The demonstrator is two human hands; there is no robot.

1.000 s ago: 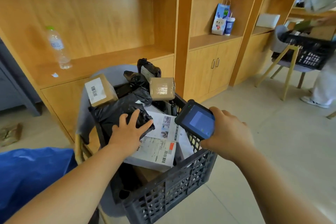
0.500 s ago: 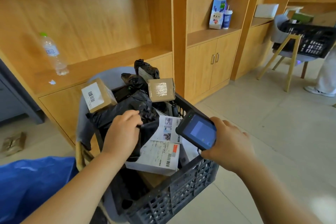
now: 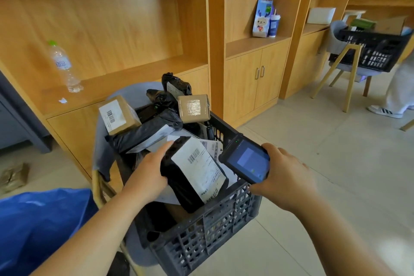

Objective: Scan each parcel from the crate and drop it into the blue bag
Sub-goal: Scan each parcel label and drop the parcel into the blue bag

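A dark grey slatted crate sits on a grey chair and holds several parcels: black bags and brown boxes. My left hand grips a black bag parcel above the crate's front, its white barcode label facing up. My right hand holds a black handheld scanner, screen lit blue, just right of that label. The blue bag lies at the lower left.
Wooden shelves and cabinets run along the back, with a water bottle and a paper gift bag. A second black crate rests on a chair at the right, beside a person's leg. A brown parcel lies on the floor at left.
My left hand closed on the black bag parcel, lifted it out of the pile and turned its label up. The scanner stayed beside it on the right.
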